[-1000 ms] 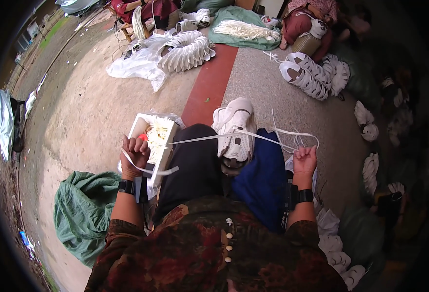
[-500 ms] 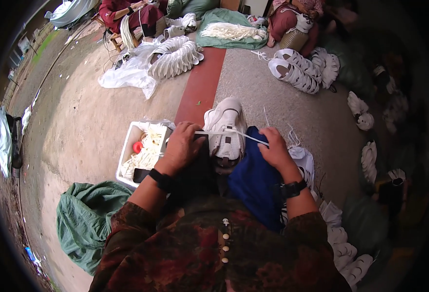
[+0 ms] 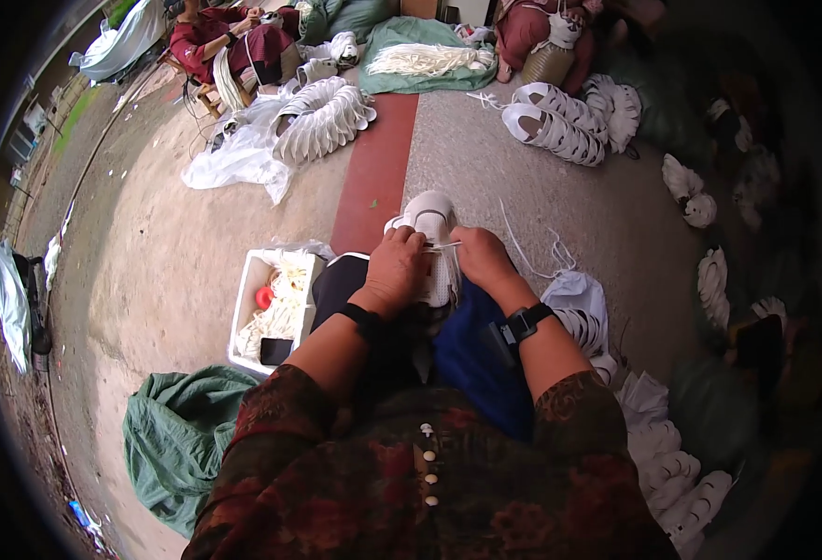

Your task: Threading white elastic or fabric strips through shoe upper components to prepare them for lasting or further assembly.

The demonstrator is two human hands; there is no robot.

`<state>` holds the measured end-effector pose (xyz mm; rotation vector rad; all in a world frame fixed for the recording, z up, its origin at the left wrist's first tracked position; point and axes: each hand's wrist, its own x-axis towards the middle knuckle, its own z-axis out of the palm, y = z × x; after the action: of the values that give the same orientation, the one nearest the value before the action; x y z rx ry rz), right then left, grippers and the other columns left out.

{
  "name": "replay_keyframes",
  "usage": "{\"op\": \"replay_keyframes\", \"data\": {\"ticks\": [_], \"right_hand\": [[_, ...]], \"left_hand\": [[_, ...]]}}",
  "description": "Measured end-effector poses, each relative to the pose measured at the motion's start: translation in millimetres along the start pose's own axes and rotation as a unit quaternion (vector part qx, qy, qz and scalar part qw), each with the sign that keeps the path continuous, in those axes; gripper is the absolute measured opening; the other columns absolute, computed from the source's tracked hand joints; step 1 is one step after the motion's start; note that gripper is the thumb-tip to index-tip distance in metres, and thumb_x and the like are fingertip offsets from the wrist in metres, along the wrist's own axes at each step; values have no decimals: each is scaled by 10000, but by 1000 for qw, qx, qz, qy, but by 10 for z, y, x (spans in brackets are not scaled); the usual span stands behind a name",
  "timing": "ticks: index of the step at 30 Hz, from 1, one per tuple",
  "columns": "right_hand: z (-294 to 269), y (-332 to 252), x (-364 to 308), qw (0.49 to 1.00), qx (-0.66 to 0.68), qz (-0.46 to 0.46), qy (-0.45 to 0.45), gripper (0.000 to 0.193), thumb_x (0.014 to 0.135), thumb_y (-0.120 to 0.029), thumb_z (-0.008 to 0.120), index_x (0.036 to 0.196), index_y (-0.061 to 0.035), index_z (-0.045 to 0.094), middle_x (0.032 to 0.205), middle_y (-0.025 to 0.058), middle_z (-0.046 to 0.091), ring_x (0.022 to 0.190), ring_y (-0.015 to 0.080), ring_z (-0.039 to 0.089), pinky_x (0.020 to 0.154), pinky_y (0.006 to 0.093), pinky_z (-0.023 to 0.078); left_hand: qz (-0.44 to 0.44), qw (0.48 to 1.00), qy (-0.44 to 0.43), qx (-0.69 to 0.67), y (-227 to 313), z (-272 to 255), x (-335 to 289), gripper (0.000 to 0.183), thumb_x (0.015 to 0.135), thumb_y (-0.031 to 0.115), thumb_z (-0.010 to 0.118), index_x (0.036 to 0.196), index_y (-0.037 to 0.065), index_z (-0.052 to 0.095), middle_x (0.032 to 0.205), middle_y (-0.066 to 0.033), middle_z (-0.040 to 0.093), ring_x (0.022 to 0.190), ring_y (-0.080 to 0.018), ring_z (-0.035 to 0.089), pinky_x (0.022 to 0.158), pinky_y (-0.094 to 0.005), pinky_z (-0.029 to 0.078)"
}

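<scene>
A white shoe (image 3: pixel 432 207) sits between my knees, toe pointing away from me. My left hand (image 3: pixel 397 271) lies over its left side, fingers pinched together at the lacing; the lace in them is partly hidden. At the shoe's right edge my right hand (image 3: pixel 484 258) is closed on the same white shoelace (image 3: pixel 444 245). A short stretch of lace runs between the two hands, across the shoe's tongue. Dark blue cloth (image 3: pixel 479 359) covers my right leg beneath that hand.
A white foam box (image 3: pixel 242 317) of laces, with a red round thing (image 3: pixel 264 297), stands at left beside green cloth (image 3: pixel 187 425). Rows of white shoe uppers (image 3: pixel 560 121) lie ahead right and along the right side. Two people sit working at the far end.
Both hands have come closer together over the shoe, moving from a wide-stretched lace to its lacing. The view has shifted slightly.
</scene>
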<state>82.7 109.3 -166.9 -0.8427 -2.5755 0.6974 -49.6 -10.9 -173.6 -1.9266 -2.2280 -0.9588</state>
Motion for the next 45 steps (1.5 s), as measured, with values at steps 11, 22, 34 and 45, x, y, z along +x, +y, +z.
{"op": "replay_keyframes", "data": {"ticks": [11, 22, 34, 45], "right_hand": [[-104, -28, 24, 998, -54, -31, -30, 134, 806, -174, 529, 794, -57, 591, 765, 196, 602, 760, 377, 588, 655, 459, 467], [-225, 31, -267, 987, -104, -111, -59, 93, 804, -163, 478, 783, -89, 530, 687, 189, 584, 675, 386, 584, 573, 462, 464], [-445, 441, -664, 996, 9, -65, 56, 96, 800, -157, 579, 793, -62, 587, 698, 176, 577, 697, 363, 576, 596, 417, 454], [-1323, 2172, -2420, 969, 57, 203, 130, 207, 798, -154, 522, 702, 21, 572, 570, 52, 497, 565, 88, 461, 511, 299, 386]], "left_hand": [[180, 979, -69, 64, -167, -381, 261, 54, 698, 130, 565, 728, 85, 563, 753, -57, 543, 731, -240, 568, 598, -343, 484], [232, 961, -147, 33, -327, -478, 145, 62, 651, 128, 544, 705, 99, 551, 748, -45, 527, 765, -241, 556, 645, -337, 484], [-99, 963, -132, -212, -1083, -643, -355, 63, 754, 90, 645, 776, 32, 634, 754, -74, 628, 703, -200, 612, 644, -307, 479], [-481, 816, -44, -316, -2275, -1722, -2503, 24, 747, -13, 649, 770, -16, 646, 697, -59, 640, 615, -119, 583, 589, -248, 469]]}}
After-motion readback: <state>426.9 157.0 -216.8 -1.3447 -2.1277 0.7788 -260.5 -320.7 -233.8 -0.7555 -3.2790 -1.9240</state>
